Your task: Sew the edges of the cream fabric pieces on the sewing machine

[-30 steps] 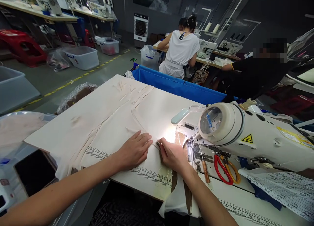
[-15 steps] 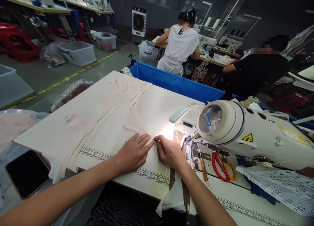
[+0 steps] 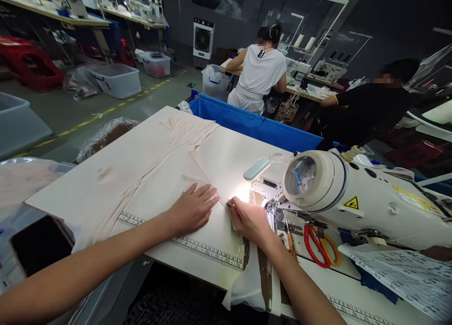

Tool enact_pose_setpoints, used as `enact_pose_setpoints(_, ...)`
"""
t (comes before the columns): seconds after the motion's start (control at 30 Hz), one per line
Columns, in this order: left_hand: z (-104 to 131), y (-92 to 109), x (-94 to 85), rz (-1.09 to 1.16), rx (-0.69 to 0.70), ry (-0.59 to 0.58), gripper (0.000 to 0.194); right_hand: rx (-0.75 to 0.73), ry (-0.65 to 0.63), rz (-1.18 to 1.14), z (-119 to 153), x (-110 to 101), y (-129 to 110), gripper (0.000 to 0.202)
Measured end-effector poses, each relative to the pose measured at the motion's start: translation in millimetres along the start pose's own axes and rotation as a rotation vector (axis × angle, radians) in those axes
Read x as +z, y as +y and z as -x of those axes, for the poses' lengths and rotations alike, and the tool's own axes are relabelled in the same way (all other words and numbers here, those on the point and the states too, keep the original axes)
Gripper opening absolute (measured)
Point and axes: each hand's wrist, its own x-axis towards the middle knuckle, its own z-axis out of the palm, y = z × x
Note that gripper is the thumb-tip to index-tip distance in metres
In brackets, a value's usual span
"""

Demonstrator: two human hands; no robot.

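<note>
Thin off-white fabric (image 3: 148, 174) lies over the left part of the white sewing table (image 3: 243, 141), wrinkled along its folds. My left hand (image 3: 194, 210) rests flat on the fabric's near edge, fingers spread. Just right of it, my right hand (image 3: 249, 219) is closed in a pinch where the fabric edge ends. A small dark bit shows at its fingertips; I cannot make out its kind. Close by on the right is the sewing machine (image 3: 318, 179), its lamp lighting the needle area. A pale cloth strip (image 3: 247, 287) hangs off the front edge below my right wrist.
Red-handled scissors (image 3: 316, 247), a wooden-handled tool (image 3: 291, 242) and a printed sheet (image 3: 409, 278) lie by the machine. A phone (image 3: 40, 245) is at the left. Behind the table are a blue fabric bin (image 3: 254, 122) and two seated people (image 3: 261, 71).
My right hand has shifted slightly right and toward me, still pinched, drawing away from my left hand. The fabric edge between them looks straighter. My left hand stays flat.
</note>
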Motion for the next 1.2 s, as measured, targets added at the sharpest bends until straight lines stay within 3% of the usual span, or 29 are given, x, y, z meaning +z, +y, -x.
enact_pose_setpoints(0.13,-18.6,-20.1,-2.0,-0.036,-0.022,-0.015,0.037,0.013,0.056,0.0,-35.5,10.5,-0.9,0.014)
enact_pose_setpoints(0.23,-23.5,-22.6,-0.1,-0.024,-0.006,-0.025,0.04,0.012,0.113,-0.037,-46.3,13.1,3.6,0.013)
enact_pose_setpoints(0.43,-20.7,-14.9,7.3,-0.009,-0.014,0.027,0.041,-0.012,0.211,-0.097,-41.4,9.6,9.8,0.023)
enact_pose_setpoints(0.63,-21.1,-15.4,9.7,0.003,-0.016,0.042,0.041,-0.047,0.2,-0.128,-49.7,13.3,6.1,0.025)
enact_pose_setpoints(0.93,-21.5,-14.1,9.5,-0.037,-0.015,0.051,0.04,-0.056,0.182,-0.094,-54.3,18.3,7.4,0.013)
enact_pose_setpoints(1.2,-20.6,-13.4,8.2,-0.057,-0.029,0.024,0.041,-0.073,0.156,-0.024,-33.8,9.0,18.4,0.014)
